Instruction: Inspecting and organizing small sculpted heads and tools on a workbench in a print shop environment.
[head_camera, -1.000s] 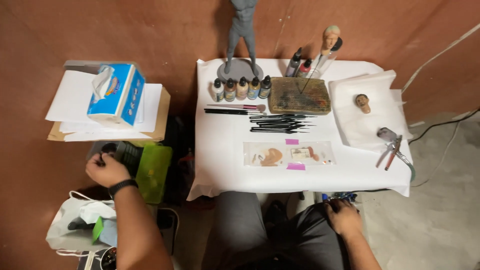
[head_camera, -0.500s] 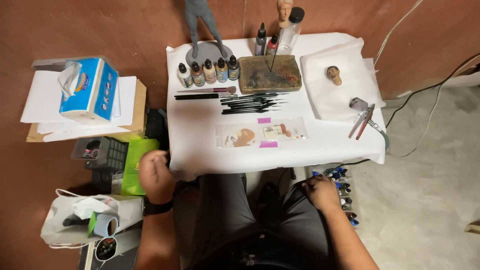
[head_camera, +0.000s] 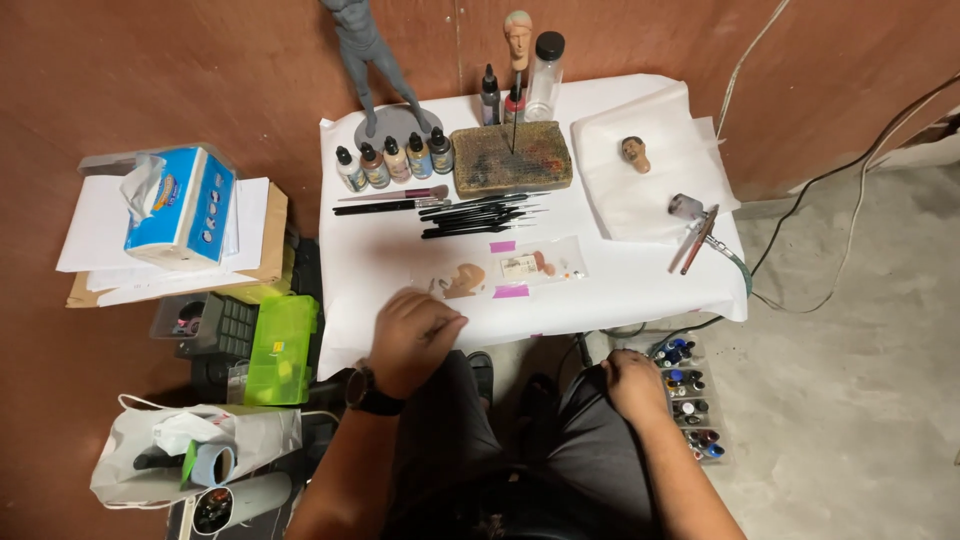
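Beyond left hand (head_camera: 412, 338), brushes (head_camera: 470, 212).

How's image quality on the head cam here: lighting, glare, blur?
Head view: even, soft light, no hard shadows; the white table cover is bright but holds detail, no glare. Small things such as the brushes and dropper bottles look crisp. The left hand is slightly soft, the right hand sits in dimmer light below the table edge. Mild wide-angle bending at the edges.
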